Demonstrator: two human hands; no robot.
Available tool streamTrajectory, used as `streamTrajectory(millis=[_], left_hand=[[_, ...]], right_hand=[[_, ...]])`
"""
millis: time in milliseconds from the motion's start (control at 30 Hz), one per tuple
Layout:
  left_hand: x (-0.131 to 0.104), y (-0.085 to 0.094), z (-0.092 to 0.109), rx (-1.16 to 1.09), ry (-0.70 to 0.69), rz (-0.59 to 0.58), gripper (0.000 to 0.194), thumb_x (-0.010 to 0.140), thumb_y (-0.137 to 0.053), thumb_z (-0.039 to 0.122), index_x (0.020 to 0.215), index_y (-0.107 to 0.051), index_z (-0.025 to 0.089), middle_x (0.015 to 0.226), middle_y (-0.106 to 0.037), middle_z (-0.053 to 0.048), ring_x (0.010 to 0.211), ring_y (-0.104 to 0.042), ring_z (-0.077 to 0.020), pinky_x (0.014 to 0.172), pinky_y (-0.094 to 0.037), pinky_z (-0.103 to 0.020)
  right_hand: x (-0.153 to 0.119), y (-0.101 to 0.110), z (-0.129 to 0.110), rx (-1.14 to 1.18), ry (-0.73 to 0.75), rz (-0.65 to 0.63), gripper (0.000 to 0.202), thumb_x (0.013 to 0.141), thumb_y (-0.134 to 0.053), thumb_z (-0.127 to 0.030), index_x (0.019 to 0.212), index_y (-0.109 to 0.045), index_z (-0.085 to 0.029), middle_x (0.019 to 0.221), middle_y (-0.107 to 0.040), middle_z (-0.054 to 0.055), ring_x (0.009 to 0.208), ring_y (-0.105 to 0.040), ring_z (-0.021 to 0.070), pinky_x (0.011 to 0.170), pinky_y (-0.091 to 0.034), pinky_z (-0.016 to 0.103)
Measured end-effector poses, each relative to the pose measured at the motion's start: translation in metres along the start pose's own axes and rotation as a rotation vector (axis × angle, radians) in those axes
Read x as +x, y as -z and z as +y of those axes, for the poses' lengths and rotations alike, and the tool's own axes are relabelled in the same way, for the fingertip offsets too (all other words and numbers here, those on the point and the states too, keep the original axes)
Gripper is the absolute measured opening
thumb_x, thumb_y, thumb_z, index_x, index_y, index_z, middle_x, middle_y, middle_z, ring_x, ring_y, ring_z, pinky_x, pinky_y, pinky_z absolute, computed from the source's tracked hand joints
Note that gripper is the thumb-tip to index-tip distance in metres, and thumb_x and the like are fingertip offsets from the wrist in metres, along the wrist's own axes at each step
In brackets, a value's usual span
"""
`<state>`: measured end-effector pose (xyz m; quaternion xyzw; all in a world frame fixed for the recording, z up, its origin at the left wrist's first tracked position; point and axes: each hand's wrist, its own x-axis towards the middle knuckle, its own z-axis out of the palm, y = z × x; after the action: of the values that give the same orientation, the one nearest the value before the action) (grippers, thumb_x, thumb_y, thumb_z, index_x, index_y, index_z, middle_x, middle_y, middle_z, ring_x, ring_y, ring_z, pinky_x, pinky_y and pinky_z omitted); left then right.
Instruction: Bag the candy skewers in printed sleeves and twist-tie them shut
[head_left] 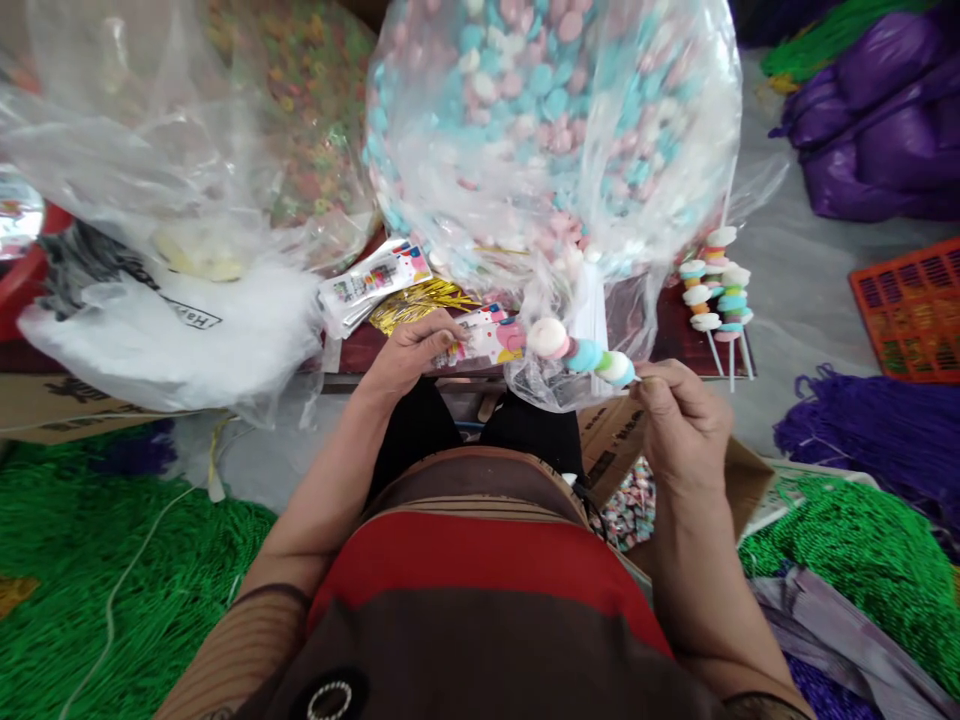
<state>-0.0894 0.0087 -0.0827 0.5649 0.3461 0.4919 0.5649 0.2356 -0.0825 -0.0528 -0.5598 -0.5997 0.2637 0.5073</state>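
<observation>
My right hand (684, 415) pinches the bare stick end of a marshmallow skewer (586, 354), threaded with white, pink, blue and green pieces. The skewer lies nearly level and points left. Between the thumb and fingers of my left hand (416, 350) is a small printed plastic bag (491, 338), its right end by the tip of the skewer. Whether the tip is inside the bag I cannot tell. Behind my left hand lie a stack of similar printed bags (379, 280) and a bunch of gold twist ties (420, 303).
A large clear sack of pastel marshmallows (547, 120) fills the table's back. Finished-looking skewers (718, 290) lie at the table's right edge. Left are a white plastic bag (180, 335) and a sack of ring-shaped pieces (315, 110). An open carton (739, 485) stands below, right.
</observation>
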Motion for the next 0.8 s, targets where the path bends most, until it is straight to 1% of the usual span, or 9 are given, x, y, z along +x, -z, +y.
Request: streamTrajectory(millis=[67, 133, 233, 400, 533, 600, 667, 733, 800], left_hand=[[0.001, 0.001, -0.001, 0.017, -0.017, -0.017, 0.03, 0.084, -0.077, 0.054, 0.085, -0.084, 0.025, 0.081, -0.069, -0.004, 0.079, -0.061, -0.015, 0.076, -0.044, -0.029], [0.001, 0.003, -0.001, 0.031, -0.025, -0.037, 0.029, 0.085, -0.076, 0.054, 0.086, -0.084, 0.026, 0.083, -0.07, -0.005, 0.08, -0.061, -0.0155, 0.077, -0.044, -0.03], [0.001, 0.005, -0.002, 0.043, -0.03, -0.073, 0.026, 0.088, -0.074, 0.051, 0.089, -0.085, 0.027, 0.084, -0.071, -0.004, 0.081, -0.06, -0.0156, 0.078, -0.044, -0.03], [0.0, 0.004, -0.004, 0.051, -0.005, -0.108, 0.024, 0.089, -0.074, 0.05, 0.09, -0.085, 0.028, 0.087, -0.069, -0.004, 0.085, -0.06, -0.0166, 0.081, -0.046, -0.031], [0.001, 0.001, -0.005, 0.068, -0.003, -0.116, 0.025, 0.088, -0.074, 0.051, 0.091, -0.085, 0.029, 0.086, -0.069, -0.005, 0.085, -0.061, -0.0174, 0.081, -0.047, -0.031], [0.001, 0.001, -0.004, 0.083, -0.001, -0.099, 0.026, 0.087, -0.075, 0.052, 0.09, -0.085, 0.028, 0.086, -0.07, -0.005, 0.084, -0.062, -0.0175, 0.081, -0.047, -0.031], [0.002, 0.0, -0.003, 0.083, 0.004, -0.075, 0.026, 0.085, -0.076, 0.052, 0.088, -0.085, 0.028, 0.085, -0.069, -0.005, 0.083, -0.062, -0.0172, 0.08, -0.048, -0.031], [0.002, -0.003, -0.002, 0.055, 0.007, -0.047, 0.026, 0.082, -0.08, 0.053, 0.086, -0.085, 0.028, 0.082, -0.069, -0.004, 0.081, -0.062, -0.0162, 0.077, -0.048, -0.03], [0.003, -0.008, -0.001, 0.012, 0.013, -0.02, 0.027, 0.078, -0.083, 0.054, 0.083, -0.085, 0.028, 0.077, -0.067, -0.003, 0.076, -0.06, -0.0147, 0.072, -0.048, -0.028]], right_hand=[[0.002, 0.003, 0.001, 0.036, 0.008, 0.057, 0.02, 0.094, -0.067, -0.044, 0.091, -0.075, -0.025, 0.084, -0.067, 0.002, 0.083, -0.065, 0.0202, 0.085, -0.055, 0.039], [0.005, 0.006, 0.0, 0.038, 0.031, 0.066, 0.017, 0.093, -0.069, -0.041, 0.088, -0.075, -0.026, 0.081, -0.067, 0.0, 0.083, -0.065, 0.0196, 0.093, -0.054, 0.042], [0.01, 0.011, -0.004, -0.021, 0.058, 0.015, 0.014, 0.094, -0.068, -0.036, 0.085, -0.074, -0.027, 0.079, -0.068, -0.001, 0.081, -0.065, 0.0192, 0.101, -0.053, 0.044], [0.013, 0.019, -0.01, -0.095, 0.123, -0.057, 0.014, 0.095, -0.066, -0.031, 0.084, -0.073, -0.027, 0.079, -0.069, -0.002, 0.078, -0.063, 0.0174, 0.104, -0.051, 0.046], [0.013, 0.023, -0.009, -0.103, 0.158, -0.07, 0.013, 0.094, -0.068, -0.032, 0.085, -0.074, -0.028, 0.078, -0.07, -0.002, 0.077, -0.064, 0.0176, 0.103, -0.051, 0.047], [0.011, 0.023, -0.005, -0.073, 0.13, -0.034, 0.01, 0.093, -0.07, -0.033, 0.085, -0.075, -0.028, 0.08, -0.07, -0.002, 0.078, -0.063, 0.0173, 0.103, -0.051, 0.045], [0.009, 0.021, -0.002, 0.019, 0.08, 0.031, 0.008, 0.09, -0.074, -0.033, 0.085, -0.076, -0.028, 0.081, -0.069, -0.002, 0.079, -0.063, 0.0166, 0.101, -0.051, 0.043], [0.006, 0.015, -0.002, 0.163, 0.007, 0.099, 0.01, 0.088, -0.076, -0.036, 0.085, -0.075, -0.027, 0.079, -0.066, -0.002, 0.077, -0.061, 0.0157, 0.09, -0.053, 0.038], [0.004, 0.004, -0.006, 0.304, -0.081, 0.115, 0.017, 0.088, -0.075, -0.042, 0.085, -0.073, -0.026, 0.073, -0.061, -0.003, 0.07, -0.058, 0.0141, 0.076, -0.053, 0.034]])
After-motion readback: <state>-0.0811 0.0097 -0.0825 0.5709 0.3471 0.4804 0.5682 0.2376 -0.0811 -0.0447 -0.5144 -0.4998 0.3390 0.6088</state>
